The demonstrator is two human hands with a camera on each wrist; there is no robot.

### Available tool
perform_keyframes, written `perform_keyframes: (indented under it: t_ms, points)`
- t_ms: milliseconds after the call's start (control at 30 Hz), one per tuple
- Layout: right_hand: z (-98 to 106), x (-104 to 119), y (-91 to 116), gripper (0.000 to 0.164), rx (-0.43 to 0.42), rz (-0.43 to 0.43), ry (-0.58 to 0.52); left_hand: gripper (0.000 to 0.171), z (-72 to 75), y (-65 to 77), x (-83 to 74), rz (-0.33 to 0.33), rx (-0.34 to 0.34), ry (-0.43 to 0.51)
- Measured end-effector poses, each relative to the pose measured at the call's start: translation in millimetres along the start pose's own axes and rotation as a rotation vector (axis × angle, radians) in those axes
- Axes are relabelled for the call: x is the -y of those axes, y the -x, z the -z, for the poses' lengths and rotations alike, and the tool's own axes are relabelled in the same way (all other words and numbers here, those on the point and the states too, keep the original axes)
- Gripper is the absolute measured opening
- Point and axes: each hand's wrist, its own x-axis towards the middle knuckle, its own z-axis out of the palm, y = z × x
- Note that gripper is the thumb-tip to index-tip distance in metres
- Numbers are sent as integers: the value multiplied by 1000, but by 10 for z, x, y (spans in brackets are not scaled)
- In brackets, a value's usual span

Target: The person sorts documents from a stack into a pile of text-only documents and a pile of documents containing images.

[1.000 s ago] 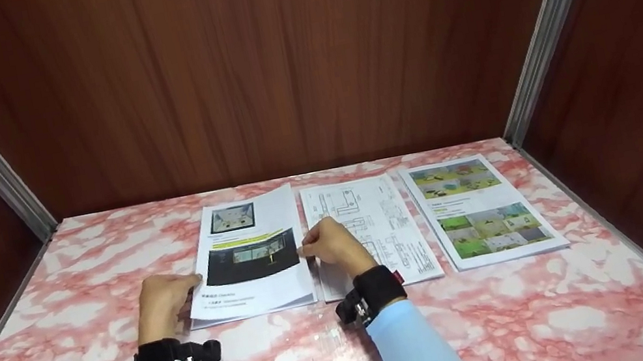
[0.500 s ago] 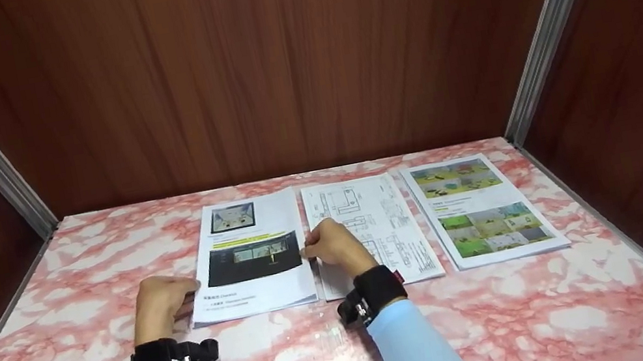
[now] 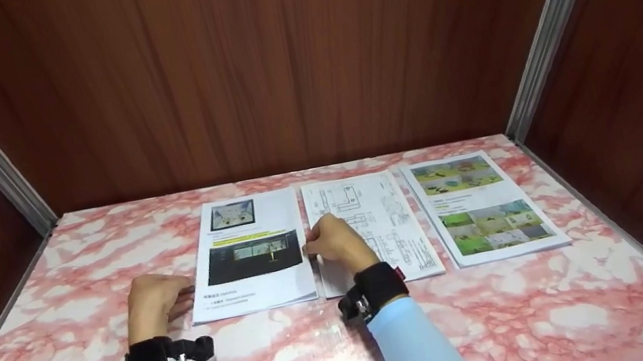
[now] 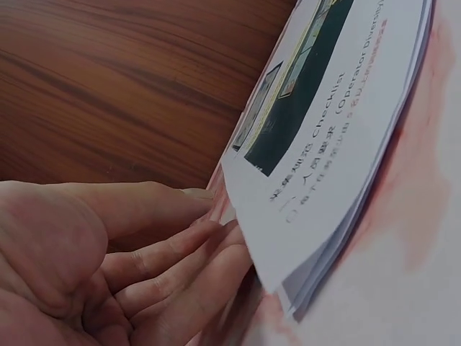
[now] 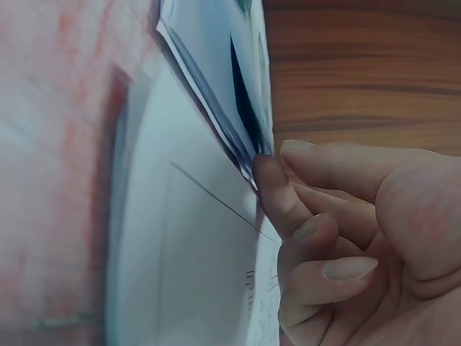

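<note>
A stack of printed sheets [image 3: 258, 287] lies at the left of the row, its top page bearing a dark picture and yellow highlighting. My left hand [image 3: 157, 299] is beside its left edge, fingers extended; in the left wrist view the fingertips [image 4: 230, 234] are close to the lifted corner of the sheets [image 4: 302, 245], and contact is unclear. At the right edge, my right hand [image 3: 336, 244] touches the sheets with its index fingertip [image 5: 266, 169]. The thumb [image 5: 317, 158] stands slightly apart from the paper, and the other fingers are bent.
Under my right hand lies a stack of line drawings [image 3: 395, 220]. Further right is another stack with colour photos [image 3: 484, 201]. All lie on a pink-and-white marbled table [image 3: 516, 311], with brown wood-grain panels [image 3: 274, 63] behind and at the sides.
The top page, bowed with its right side raised a second ago, now lies flatter on its stack. My left hand has moved slightly left, away from the page edge; my right hand has barely moved.
</note>
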Motion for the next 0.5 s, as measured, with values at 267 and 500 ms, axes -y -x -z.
perform_keyframes:
  t_ms: [267,500]
  points:
    - [50,12,-9,9,11,17,64,36,36,34,-62,-48,-35,-29]
    - [85,7,15,6,29,28,35,35,9,34,-134,-114,-61,-144]
